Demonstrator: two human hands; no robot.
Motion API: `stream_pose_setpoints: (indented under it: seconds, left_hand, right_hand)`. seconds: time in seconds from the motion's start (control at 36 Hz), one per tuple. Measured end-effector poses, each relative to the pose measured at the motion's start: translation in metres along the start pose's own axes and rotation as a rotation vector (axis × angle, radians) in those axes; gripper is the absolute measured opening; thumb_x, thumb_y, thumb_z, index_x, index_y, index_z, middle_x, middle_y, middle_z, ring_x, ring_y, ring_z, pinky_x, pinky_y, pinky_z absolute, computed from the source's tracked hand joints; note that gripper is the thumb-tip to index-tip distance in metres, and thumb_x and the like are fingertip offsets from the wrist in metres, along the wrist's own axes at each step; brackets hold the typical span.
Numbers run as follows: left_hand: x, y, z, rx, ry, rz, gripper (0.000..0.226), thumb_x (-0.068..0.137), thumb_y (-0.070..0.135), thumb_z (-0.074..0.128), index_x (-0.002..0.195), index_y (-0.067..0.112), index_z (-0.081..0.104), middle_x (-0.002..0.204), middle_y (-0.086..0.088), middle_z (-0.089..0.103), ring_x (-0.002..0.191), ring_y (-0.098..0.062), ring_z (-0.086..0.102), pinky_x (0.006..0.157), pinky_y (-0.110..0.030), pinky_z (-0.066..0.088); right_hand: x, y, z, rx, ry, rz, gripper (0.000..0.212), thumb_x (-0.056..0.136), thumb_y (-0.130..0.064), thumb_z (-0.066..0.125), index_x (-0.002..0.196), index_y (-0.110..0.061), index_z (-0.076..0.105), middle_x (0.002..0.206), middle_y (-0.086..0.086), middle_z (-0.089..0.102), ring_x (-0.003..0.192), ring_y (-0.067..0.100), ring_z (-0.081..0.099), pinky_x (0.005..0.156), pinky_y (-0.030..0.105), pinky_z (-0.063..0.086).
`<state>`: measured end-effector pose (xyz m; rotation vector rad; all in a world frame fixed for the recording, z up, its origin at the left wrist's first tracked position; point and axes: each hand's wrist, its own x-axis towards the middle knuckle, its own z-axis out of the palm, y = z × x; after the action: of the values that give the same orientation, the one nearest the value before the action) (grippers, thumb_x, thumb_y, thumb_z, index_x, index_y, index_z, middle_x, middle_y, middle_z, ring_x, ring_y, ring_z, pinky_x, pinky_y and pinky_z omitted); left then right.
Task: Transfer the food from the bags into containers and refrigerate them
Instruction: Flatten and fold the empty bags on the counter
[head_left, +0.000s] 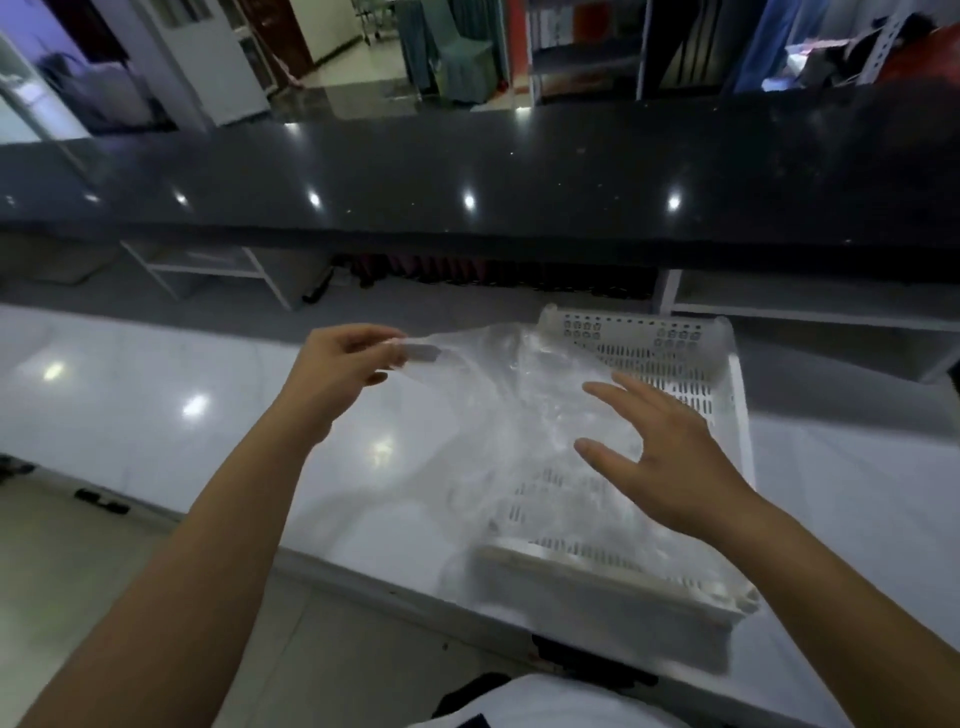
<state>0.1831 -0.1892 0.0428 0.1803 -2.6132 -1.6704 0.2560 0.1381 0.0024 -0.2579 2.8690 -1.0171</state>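
A clear plastic bag (483, 415) lies spread over the white counter (156, 395) and across a white perforated basket (727, 384). My left hand (343, 364) pinches the bag's upper left edge and holds it up off the counter. My right hand (660, 452) hovers over the bag above the basket, fingers spread and straight, holding nothing. I cannot tell whether any food is inside the bag; its film is crumpled and blurred.
A long black glossy counter (519, 171) runs across behind the white one, with a gap and white shelf frames (208, 270) between them. The basket's near end reaches the white counter's front edge. Tiled floor lies at lower left.
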Motion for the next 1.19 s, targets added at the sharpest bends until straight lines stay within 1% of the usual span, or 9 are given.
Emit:
stream_pose_setpoints:
  seconds: [0.25,0.47,0.75,0.86,0.92,0.94,1.06,1.14,1.19]
  left_hand:
    - [-0.012,-0.038,-0.084,-0.165,0.175,-0.126,0.011,0.094,0.016,0.069,0.098,0.017,0.079,0.094,-0.009,0.078,0.091,-0.021,0.074,0.086,-0.036,0.059]
    - [-0.016,-0.104,-0.123,-0.240,0.247,-0.291,0.017,0.096,0.015,0.066,0.109,0.008,0.075,0.103,-0.011,0.075,0.097,-0.023,0.073,0.089,-0.037,0.059]
    - [0.030,-0.176,-0.162,-0.260,0.194,-0.500,0.018,0.095,0.011,0.067,0.111,0.013,0.075,0.112,-0.015,0.070,0.106,-0.028,0.068,0.089,-0.036,0.057]
    - [0.051,-0.178,-0.163,-0.104,0.238,-0.469,0.048,0.092,-0.009,0.047,0.121,0.021,0.069,0.136,-0.010,0.061,0.119,-0.024,0.057,0.091,-0.029,0.051]
    - [0.052,-0.167,-0.158,0.032,0.348,-0.373,0.061,0.088,-0.010,0.039,0.129,0.028,0.063,0.145,-0.002,0.053,0.128,-0.020,0.050,0.086,-0.024,0.049]
    - [0.051,-0.159,-0.153,0.088,0.400,-0.285,0.062,0.088,-0.009,0.039,0.132,0.028,0.061,0.145,0.000,0.051,0.131,-0.019,0.048,0.092,-0.026,0.047]
    - [0.033,-0.133,-0.099,0.212,0.347,0.127,0.056,0.087,-0.010,0.045,0.136,0.015,0.059,0.147,-0.006,0.052,0.140,-0.023,0.042,0.116,-0.031,0.029]
    - [0.023,-0.137,-0.035,0.449,0.137,0.223,0.056,0.098,0.012,0.041,0.154,0.019,0.036,0.165,-0.006,0.025,0.154,-0.026,0.014,0.125,-0.043,0.010]
    - [0.027,-0.157,-0.004,0.710,-0.011,0.152,0.060,0.106,0.036,0.027,0.161,0.027,0.004,0.169,-0.001,-0.008,0.155,-0.025,-0.013,0.125,-0.047,-0.007]
  right_hand:
    - [0.064,-0.046,0.028,-0.056,-0.131,-0.165,0.064,0.091,-0.063,0.050,0.150,-0.047,0.029,0.165,-0.010,0.018,0.151,0.016,0.014,0.121,0.044,0.007]
    - [0.106,-0.087,0.101,-0.209,-0.281,-0.226,0.067,0.093,-0.068,0.041,0.153,-0.046,0.022,0.167,-0.004,0.012,0.153,0.023,0.007,0.122,0.054,0.006]
    - [0.112,-0.108,0.205,-0.376,-0.631,-0.069,0.072,0.092,-0.072,0.032,0.154,-0.046,0.009,0.168,-0.003,-0.004,0.153,0.028,-0.006,0.119,0.059,0.000]
    - [0.113,-0.118,0.220,-0.394,-0.718,0.001,0.074,0.091,-0.074,0.033,0.154,-0.047,0.007,0.167,-0.004,-0.008,0.153,0.028,-0.007,0.119,0.059,0.002]
    - [0.117,-0.126,0.217,-0.369,-0.684,0.028,0.072,0.092,-0.073,0.034,0.154,-0.046,0.013,0.168,-0.004,-0.001,0.154,0.026,-0.001,0.120,0.056,0.007]
    - [0.119,-0.128,0.214,-0.342,-0.623,0.036,0.068,0.093,-0.070,0.036,0.154,-0.044,0.019,0.167,-0.004,0.007,0.153,0.025,0.006,0.121,0.053,0.011]
    - [0.138,-0.136,0.206,-0.135,-0.122,0.034,0.045,0.101,-0.045,0.044,0.144,-0.031,0.048,0.157,-0.004,0.040,0.146,0.021,0.031,0.118,0.040,0.023]
    - [0.169,-0.131,0.218,-0.245,0.063,-0.030,0.047,0.104,-0.035,0.040,0.151,-0.031,0.038,0.163,-0.001,0.028,0.152,0.025,0.018,0.120,0.048,0.016]
    - [0.188,-0.122,0.233,-0.433,-0.033,-0.016,0.054,0.106,-0.043,0.028,0.157,-0.037,0.014,0.168,-0.003,0.005,0.154,0.024,-0.002,0.121,0.053,0.004]
